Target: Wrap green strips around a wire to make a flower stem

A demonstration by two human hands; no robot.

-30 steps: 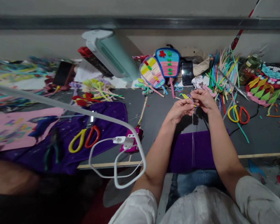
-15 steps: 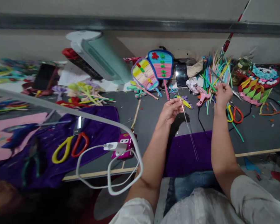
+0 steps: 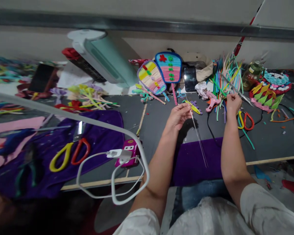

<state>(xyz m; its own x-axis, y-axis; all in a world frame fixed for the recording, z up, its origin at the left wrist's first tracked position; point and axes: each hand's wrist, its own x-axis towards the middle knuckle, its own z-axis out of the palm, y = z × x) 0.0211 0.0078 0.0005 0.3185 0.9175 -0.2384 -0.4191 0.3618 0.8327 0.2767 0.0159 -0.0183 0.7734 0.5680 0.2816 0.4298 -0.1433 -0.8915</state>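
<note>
1. Since the earlier frame, right hand point(image 3: 233, 101) has dropped slightly from the strip bundle point(image 3: 226, 76) toward the bench point(image 3: 159, 120).
2. Left hand point(image 3: 178, 116), forearm raised, pinches a clear thin rod point(image 3: 198, 138) at its upper end.
3. Rod slants from that grip toward 5 o'clock, over the purple cloth point(image 3: 193, 163).
4. Right grip is curled closed; contents cannot be told.
5. Scissors point(image 3: 246, 120) lie at its 5 o'clock.

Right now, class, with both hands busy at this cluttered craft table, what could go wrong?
1. The left hand pinches a thin clear rod slanting over the table edge; it might snag or slip.
2. The right hand reaches among the strips beside the glue gun, which it could knock.
3. The white cable loops off the table edge and could catch.
</note>
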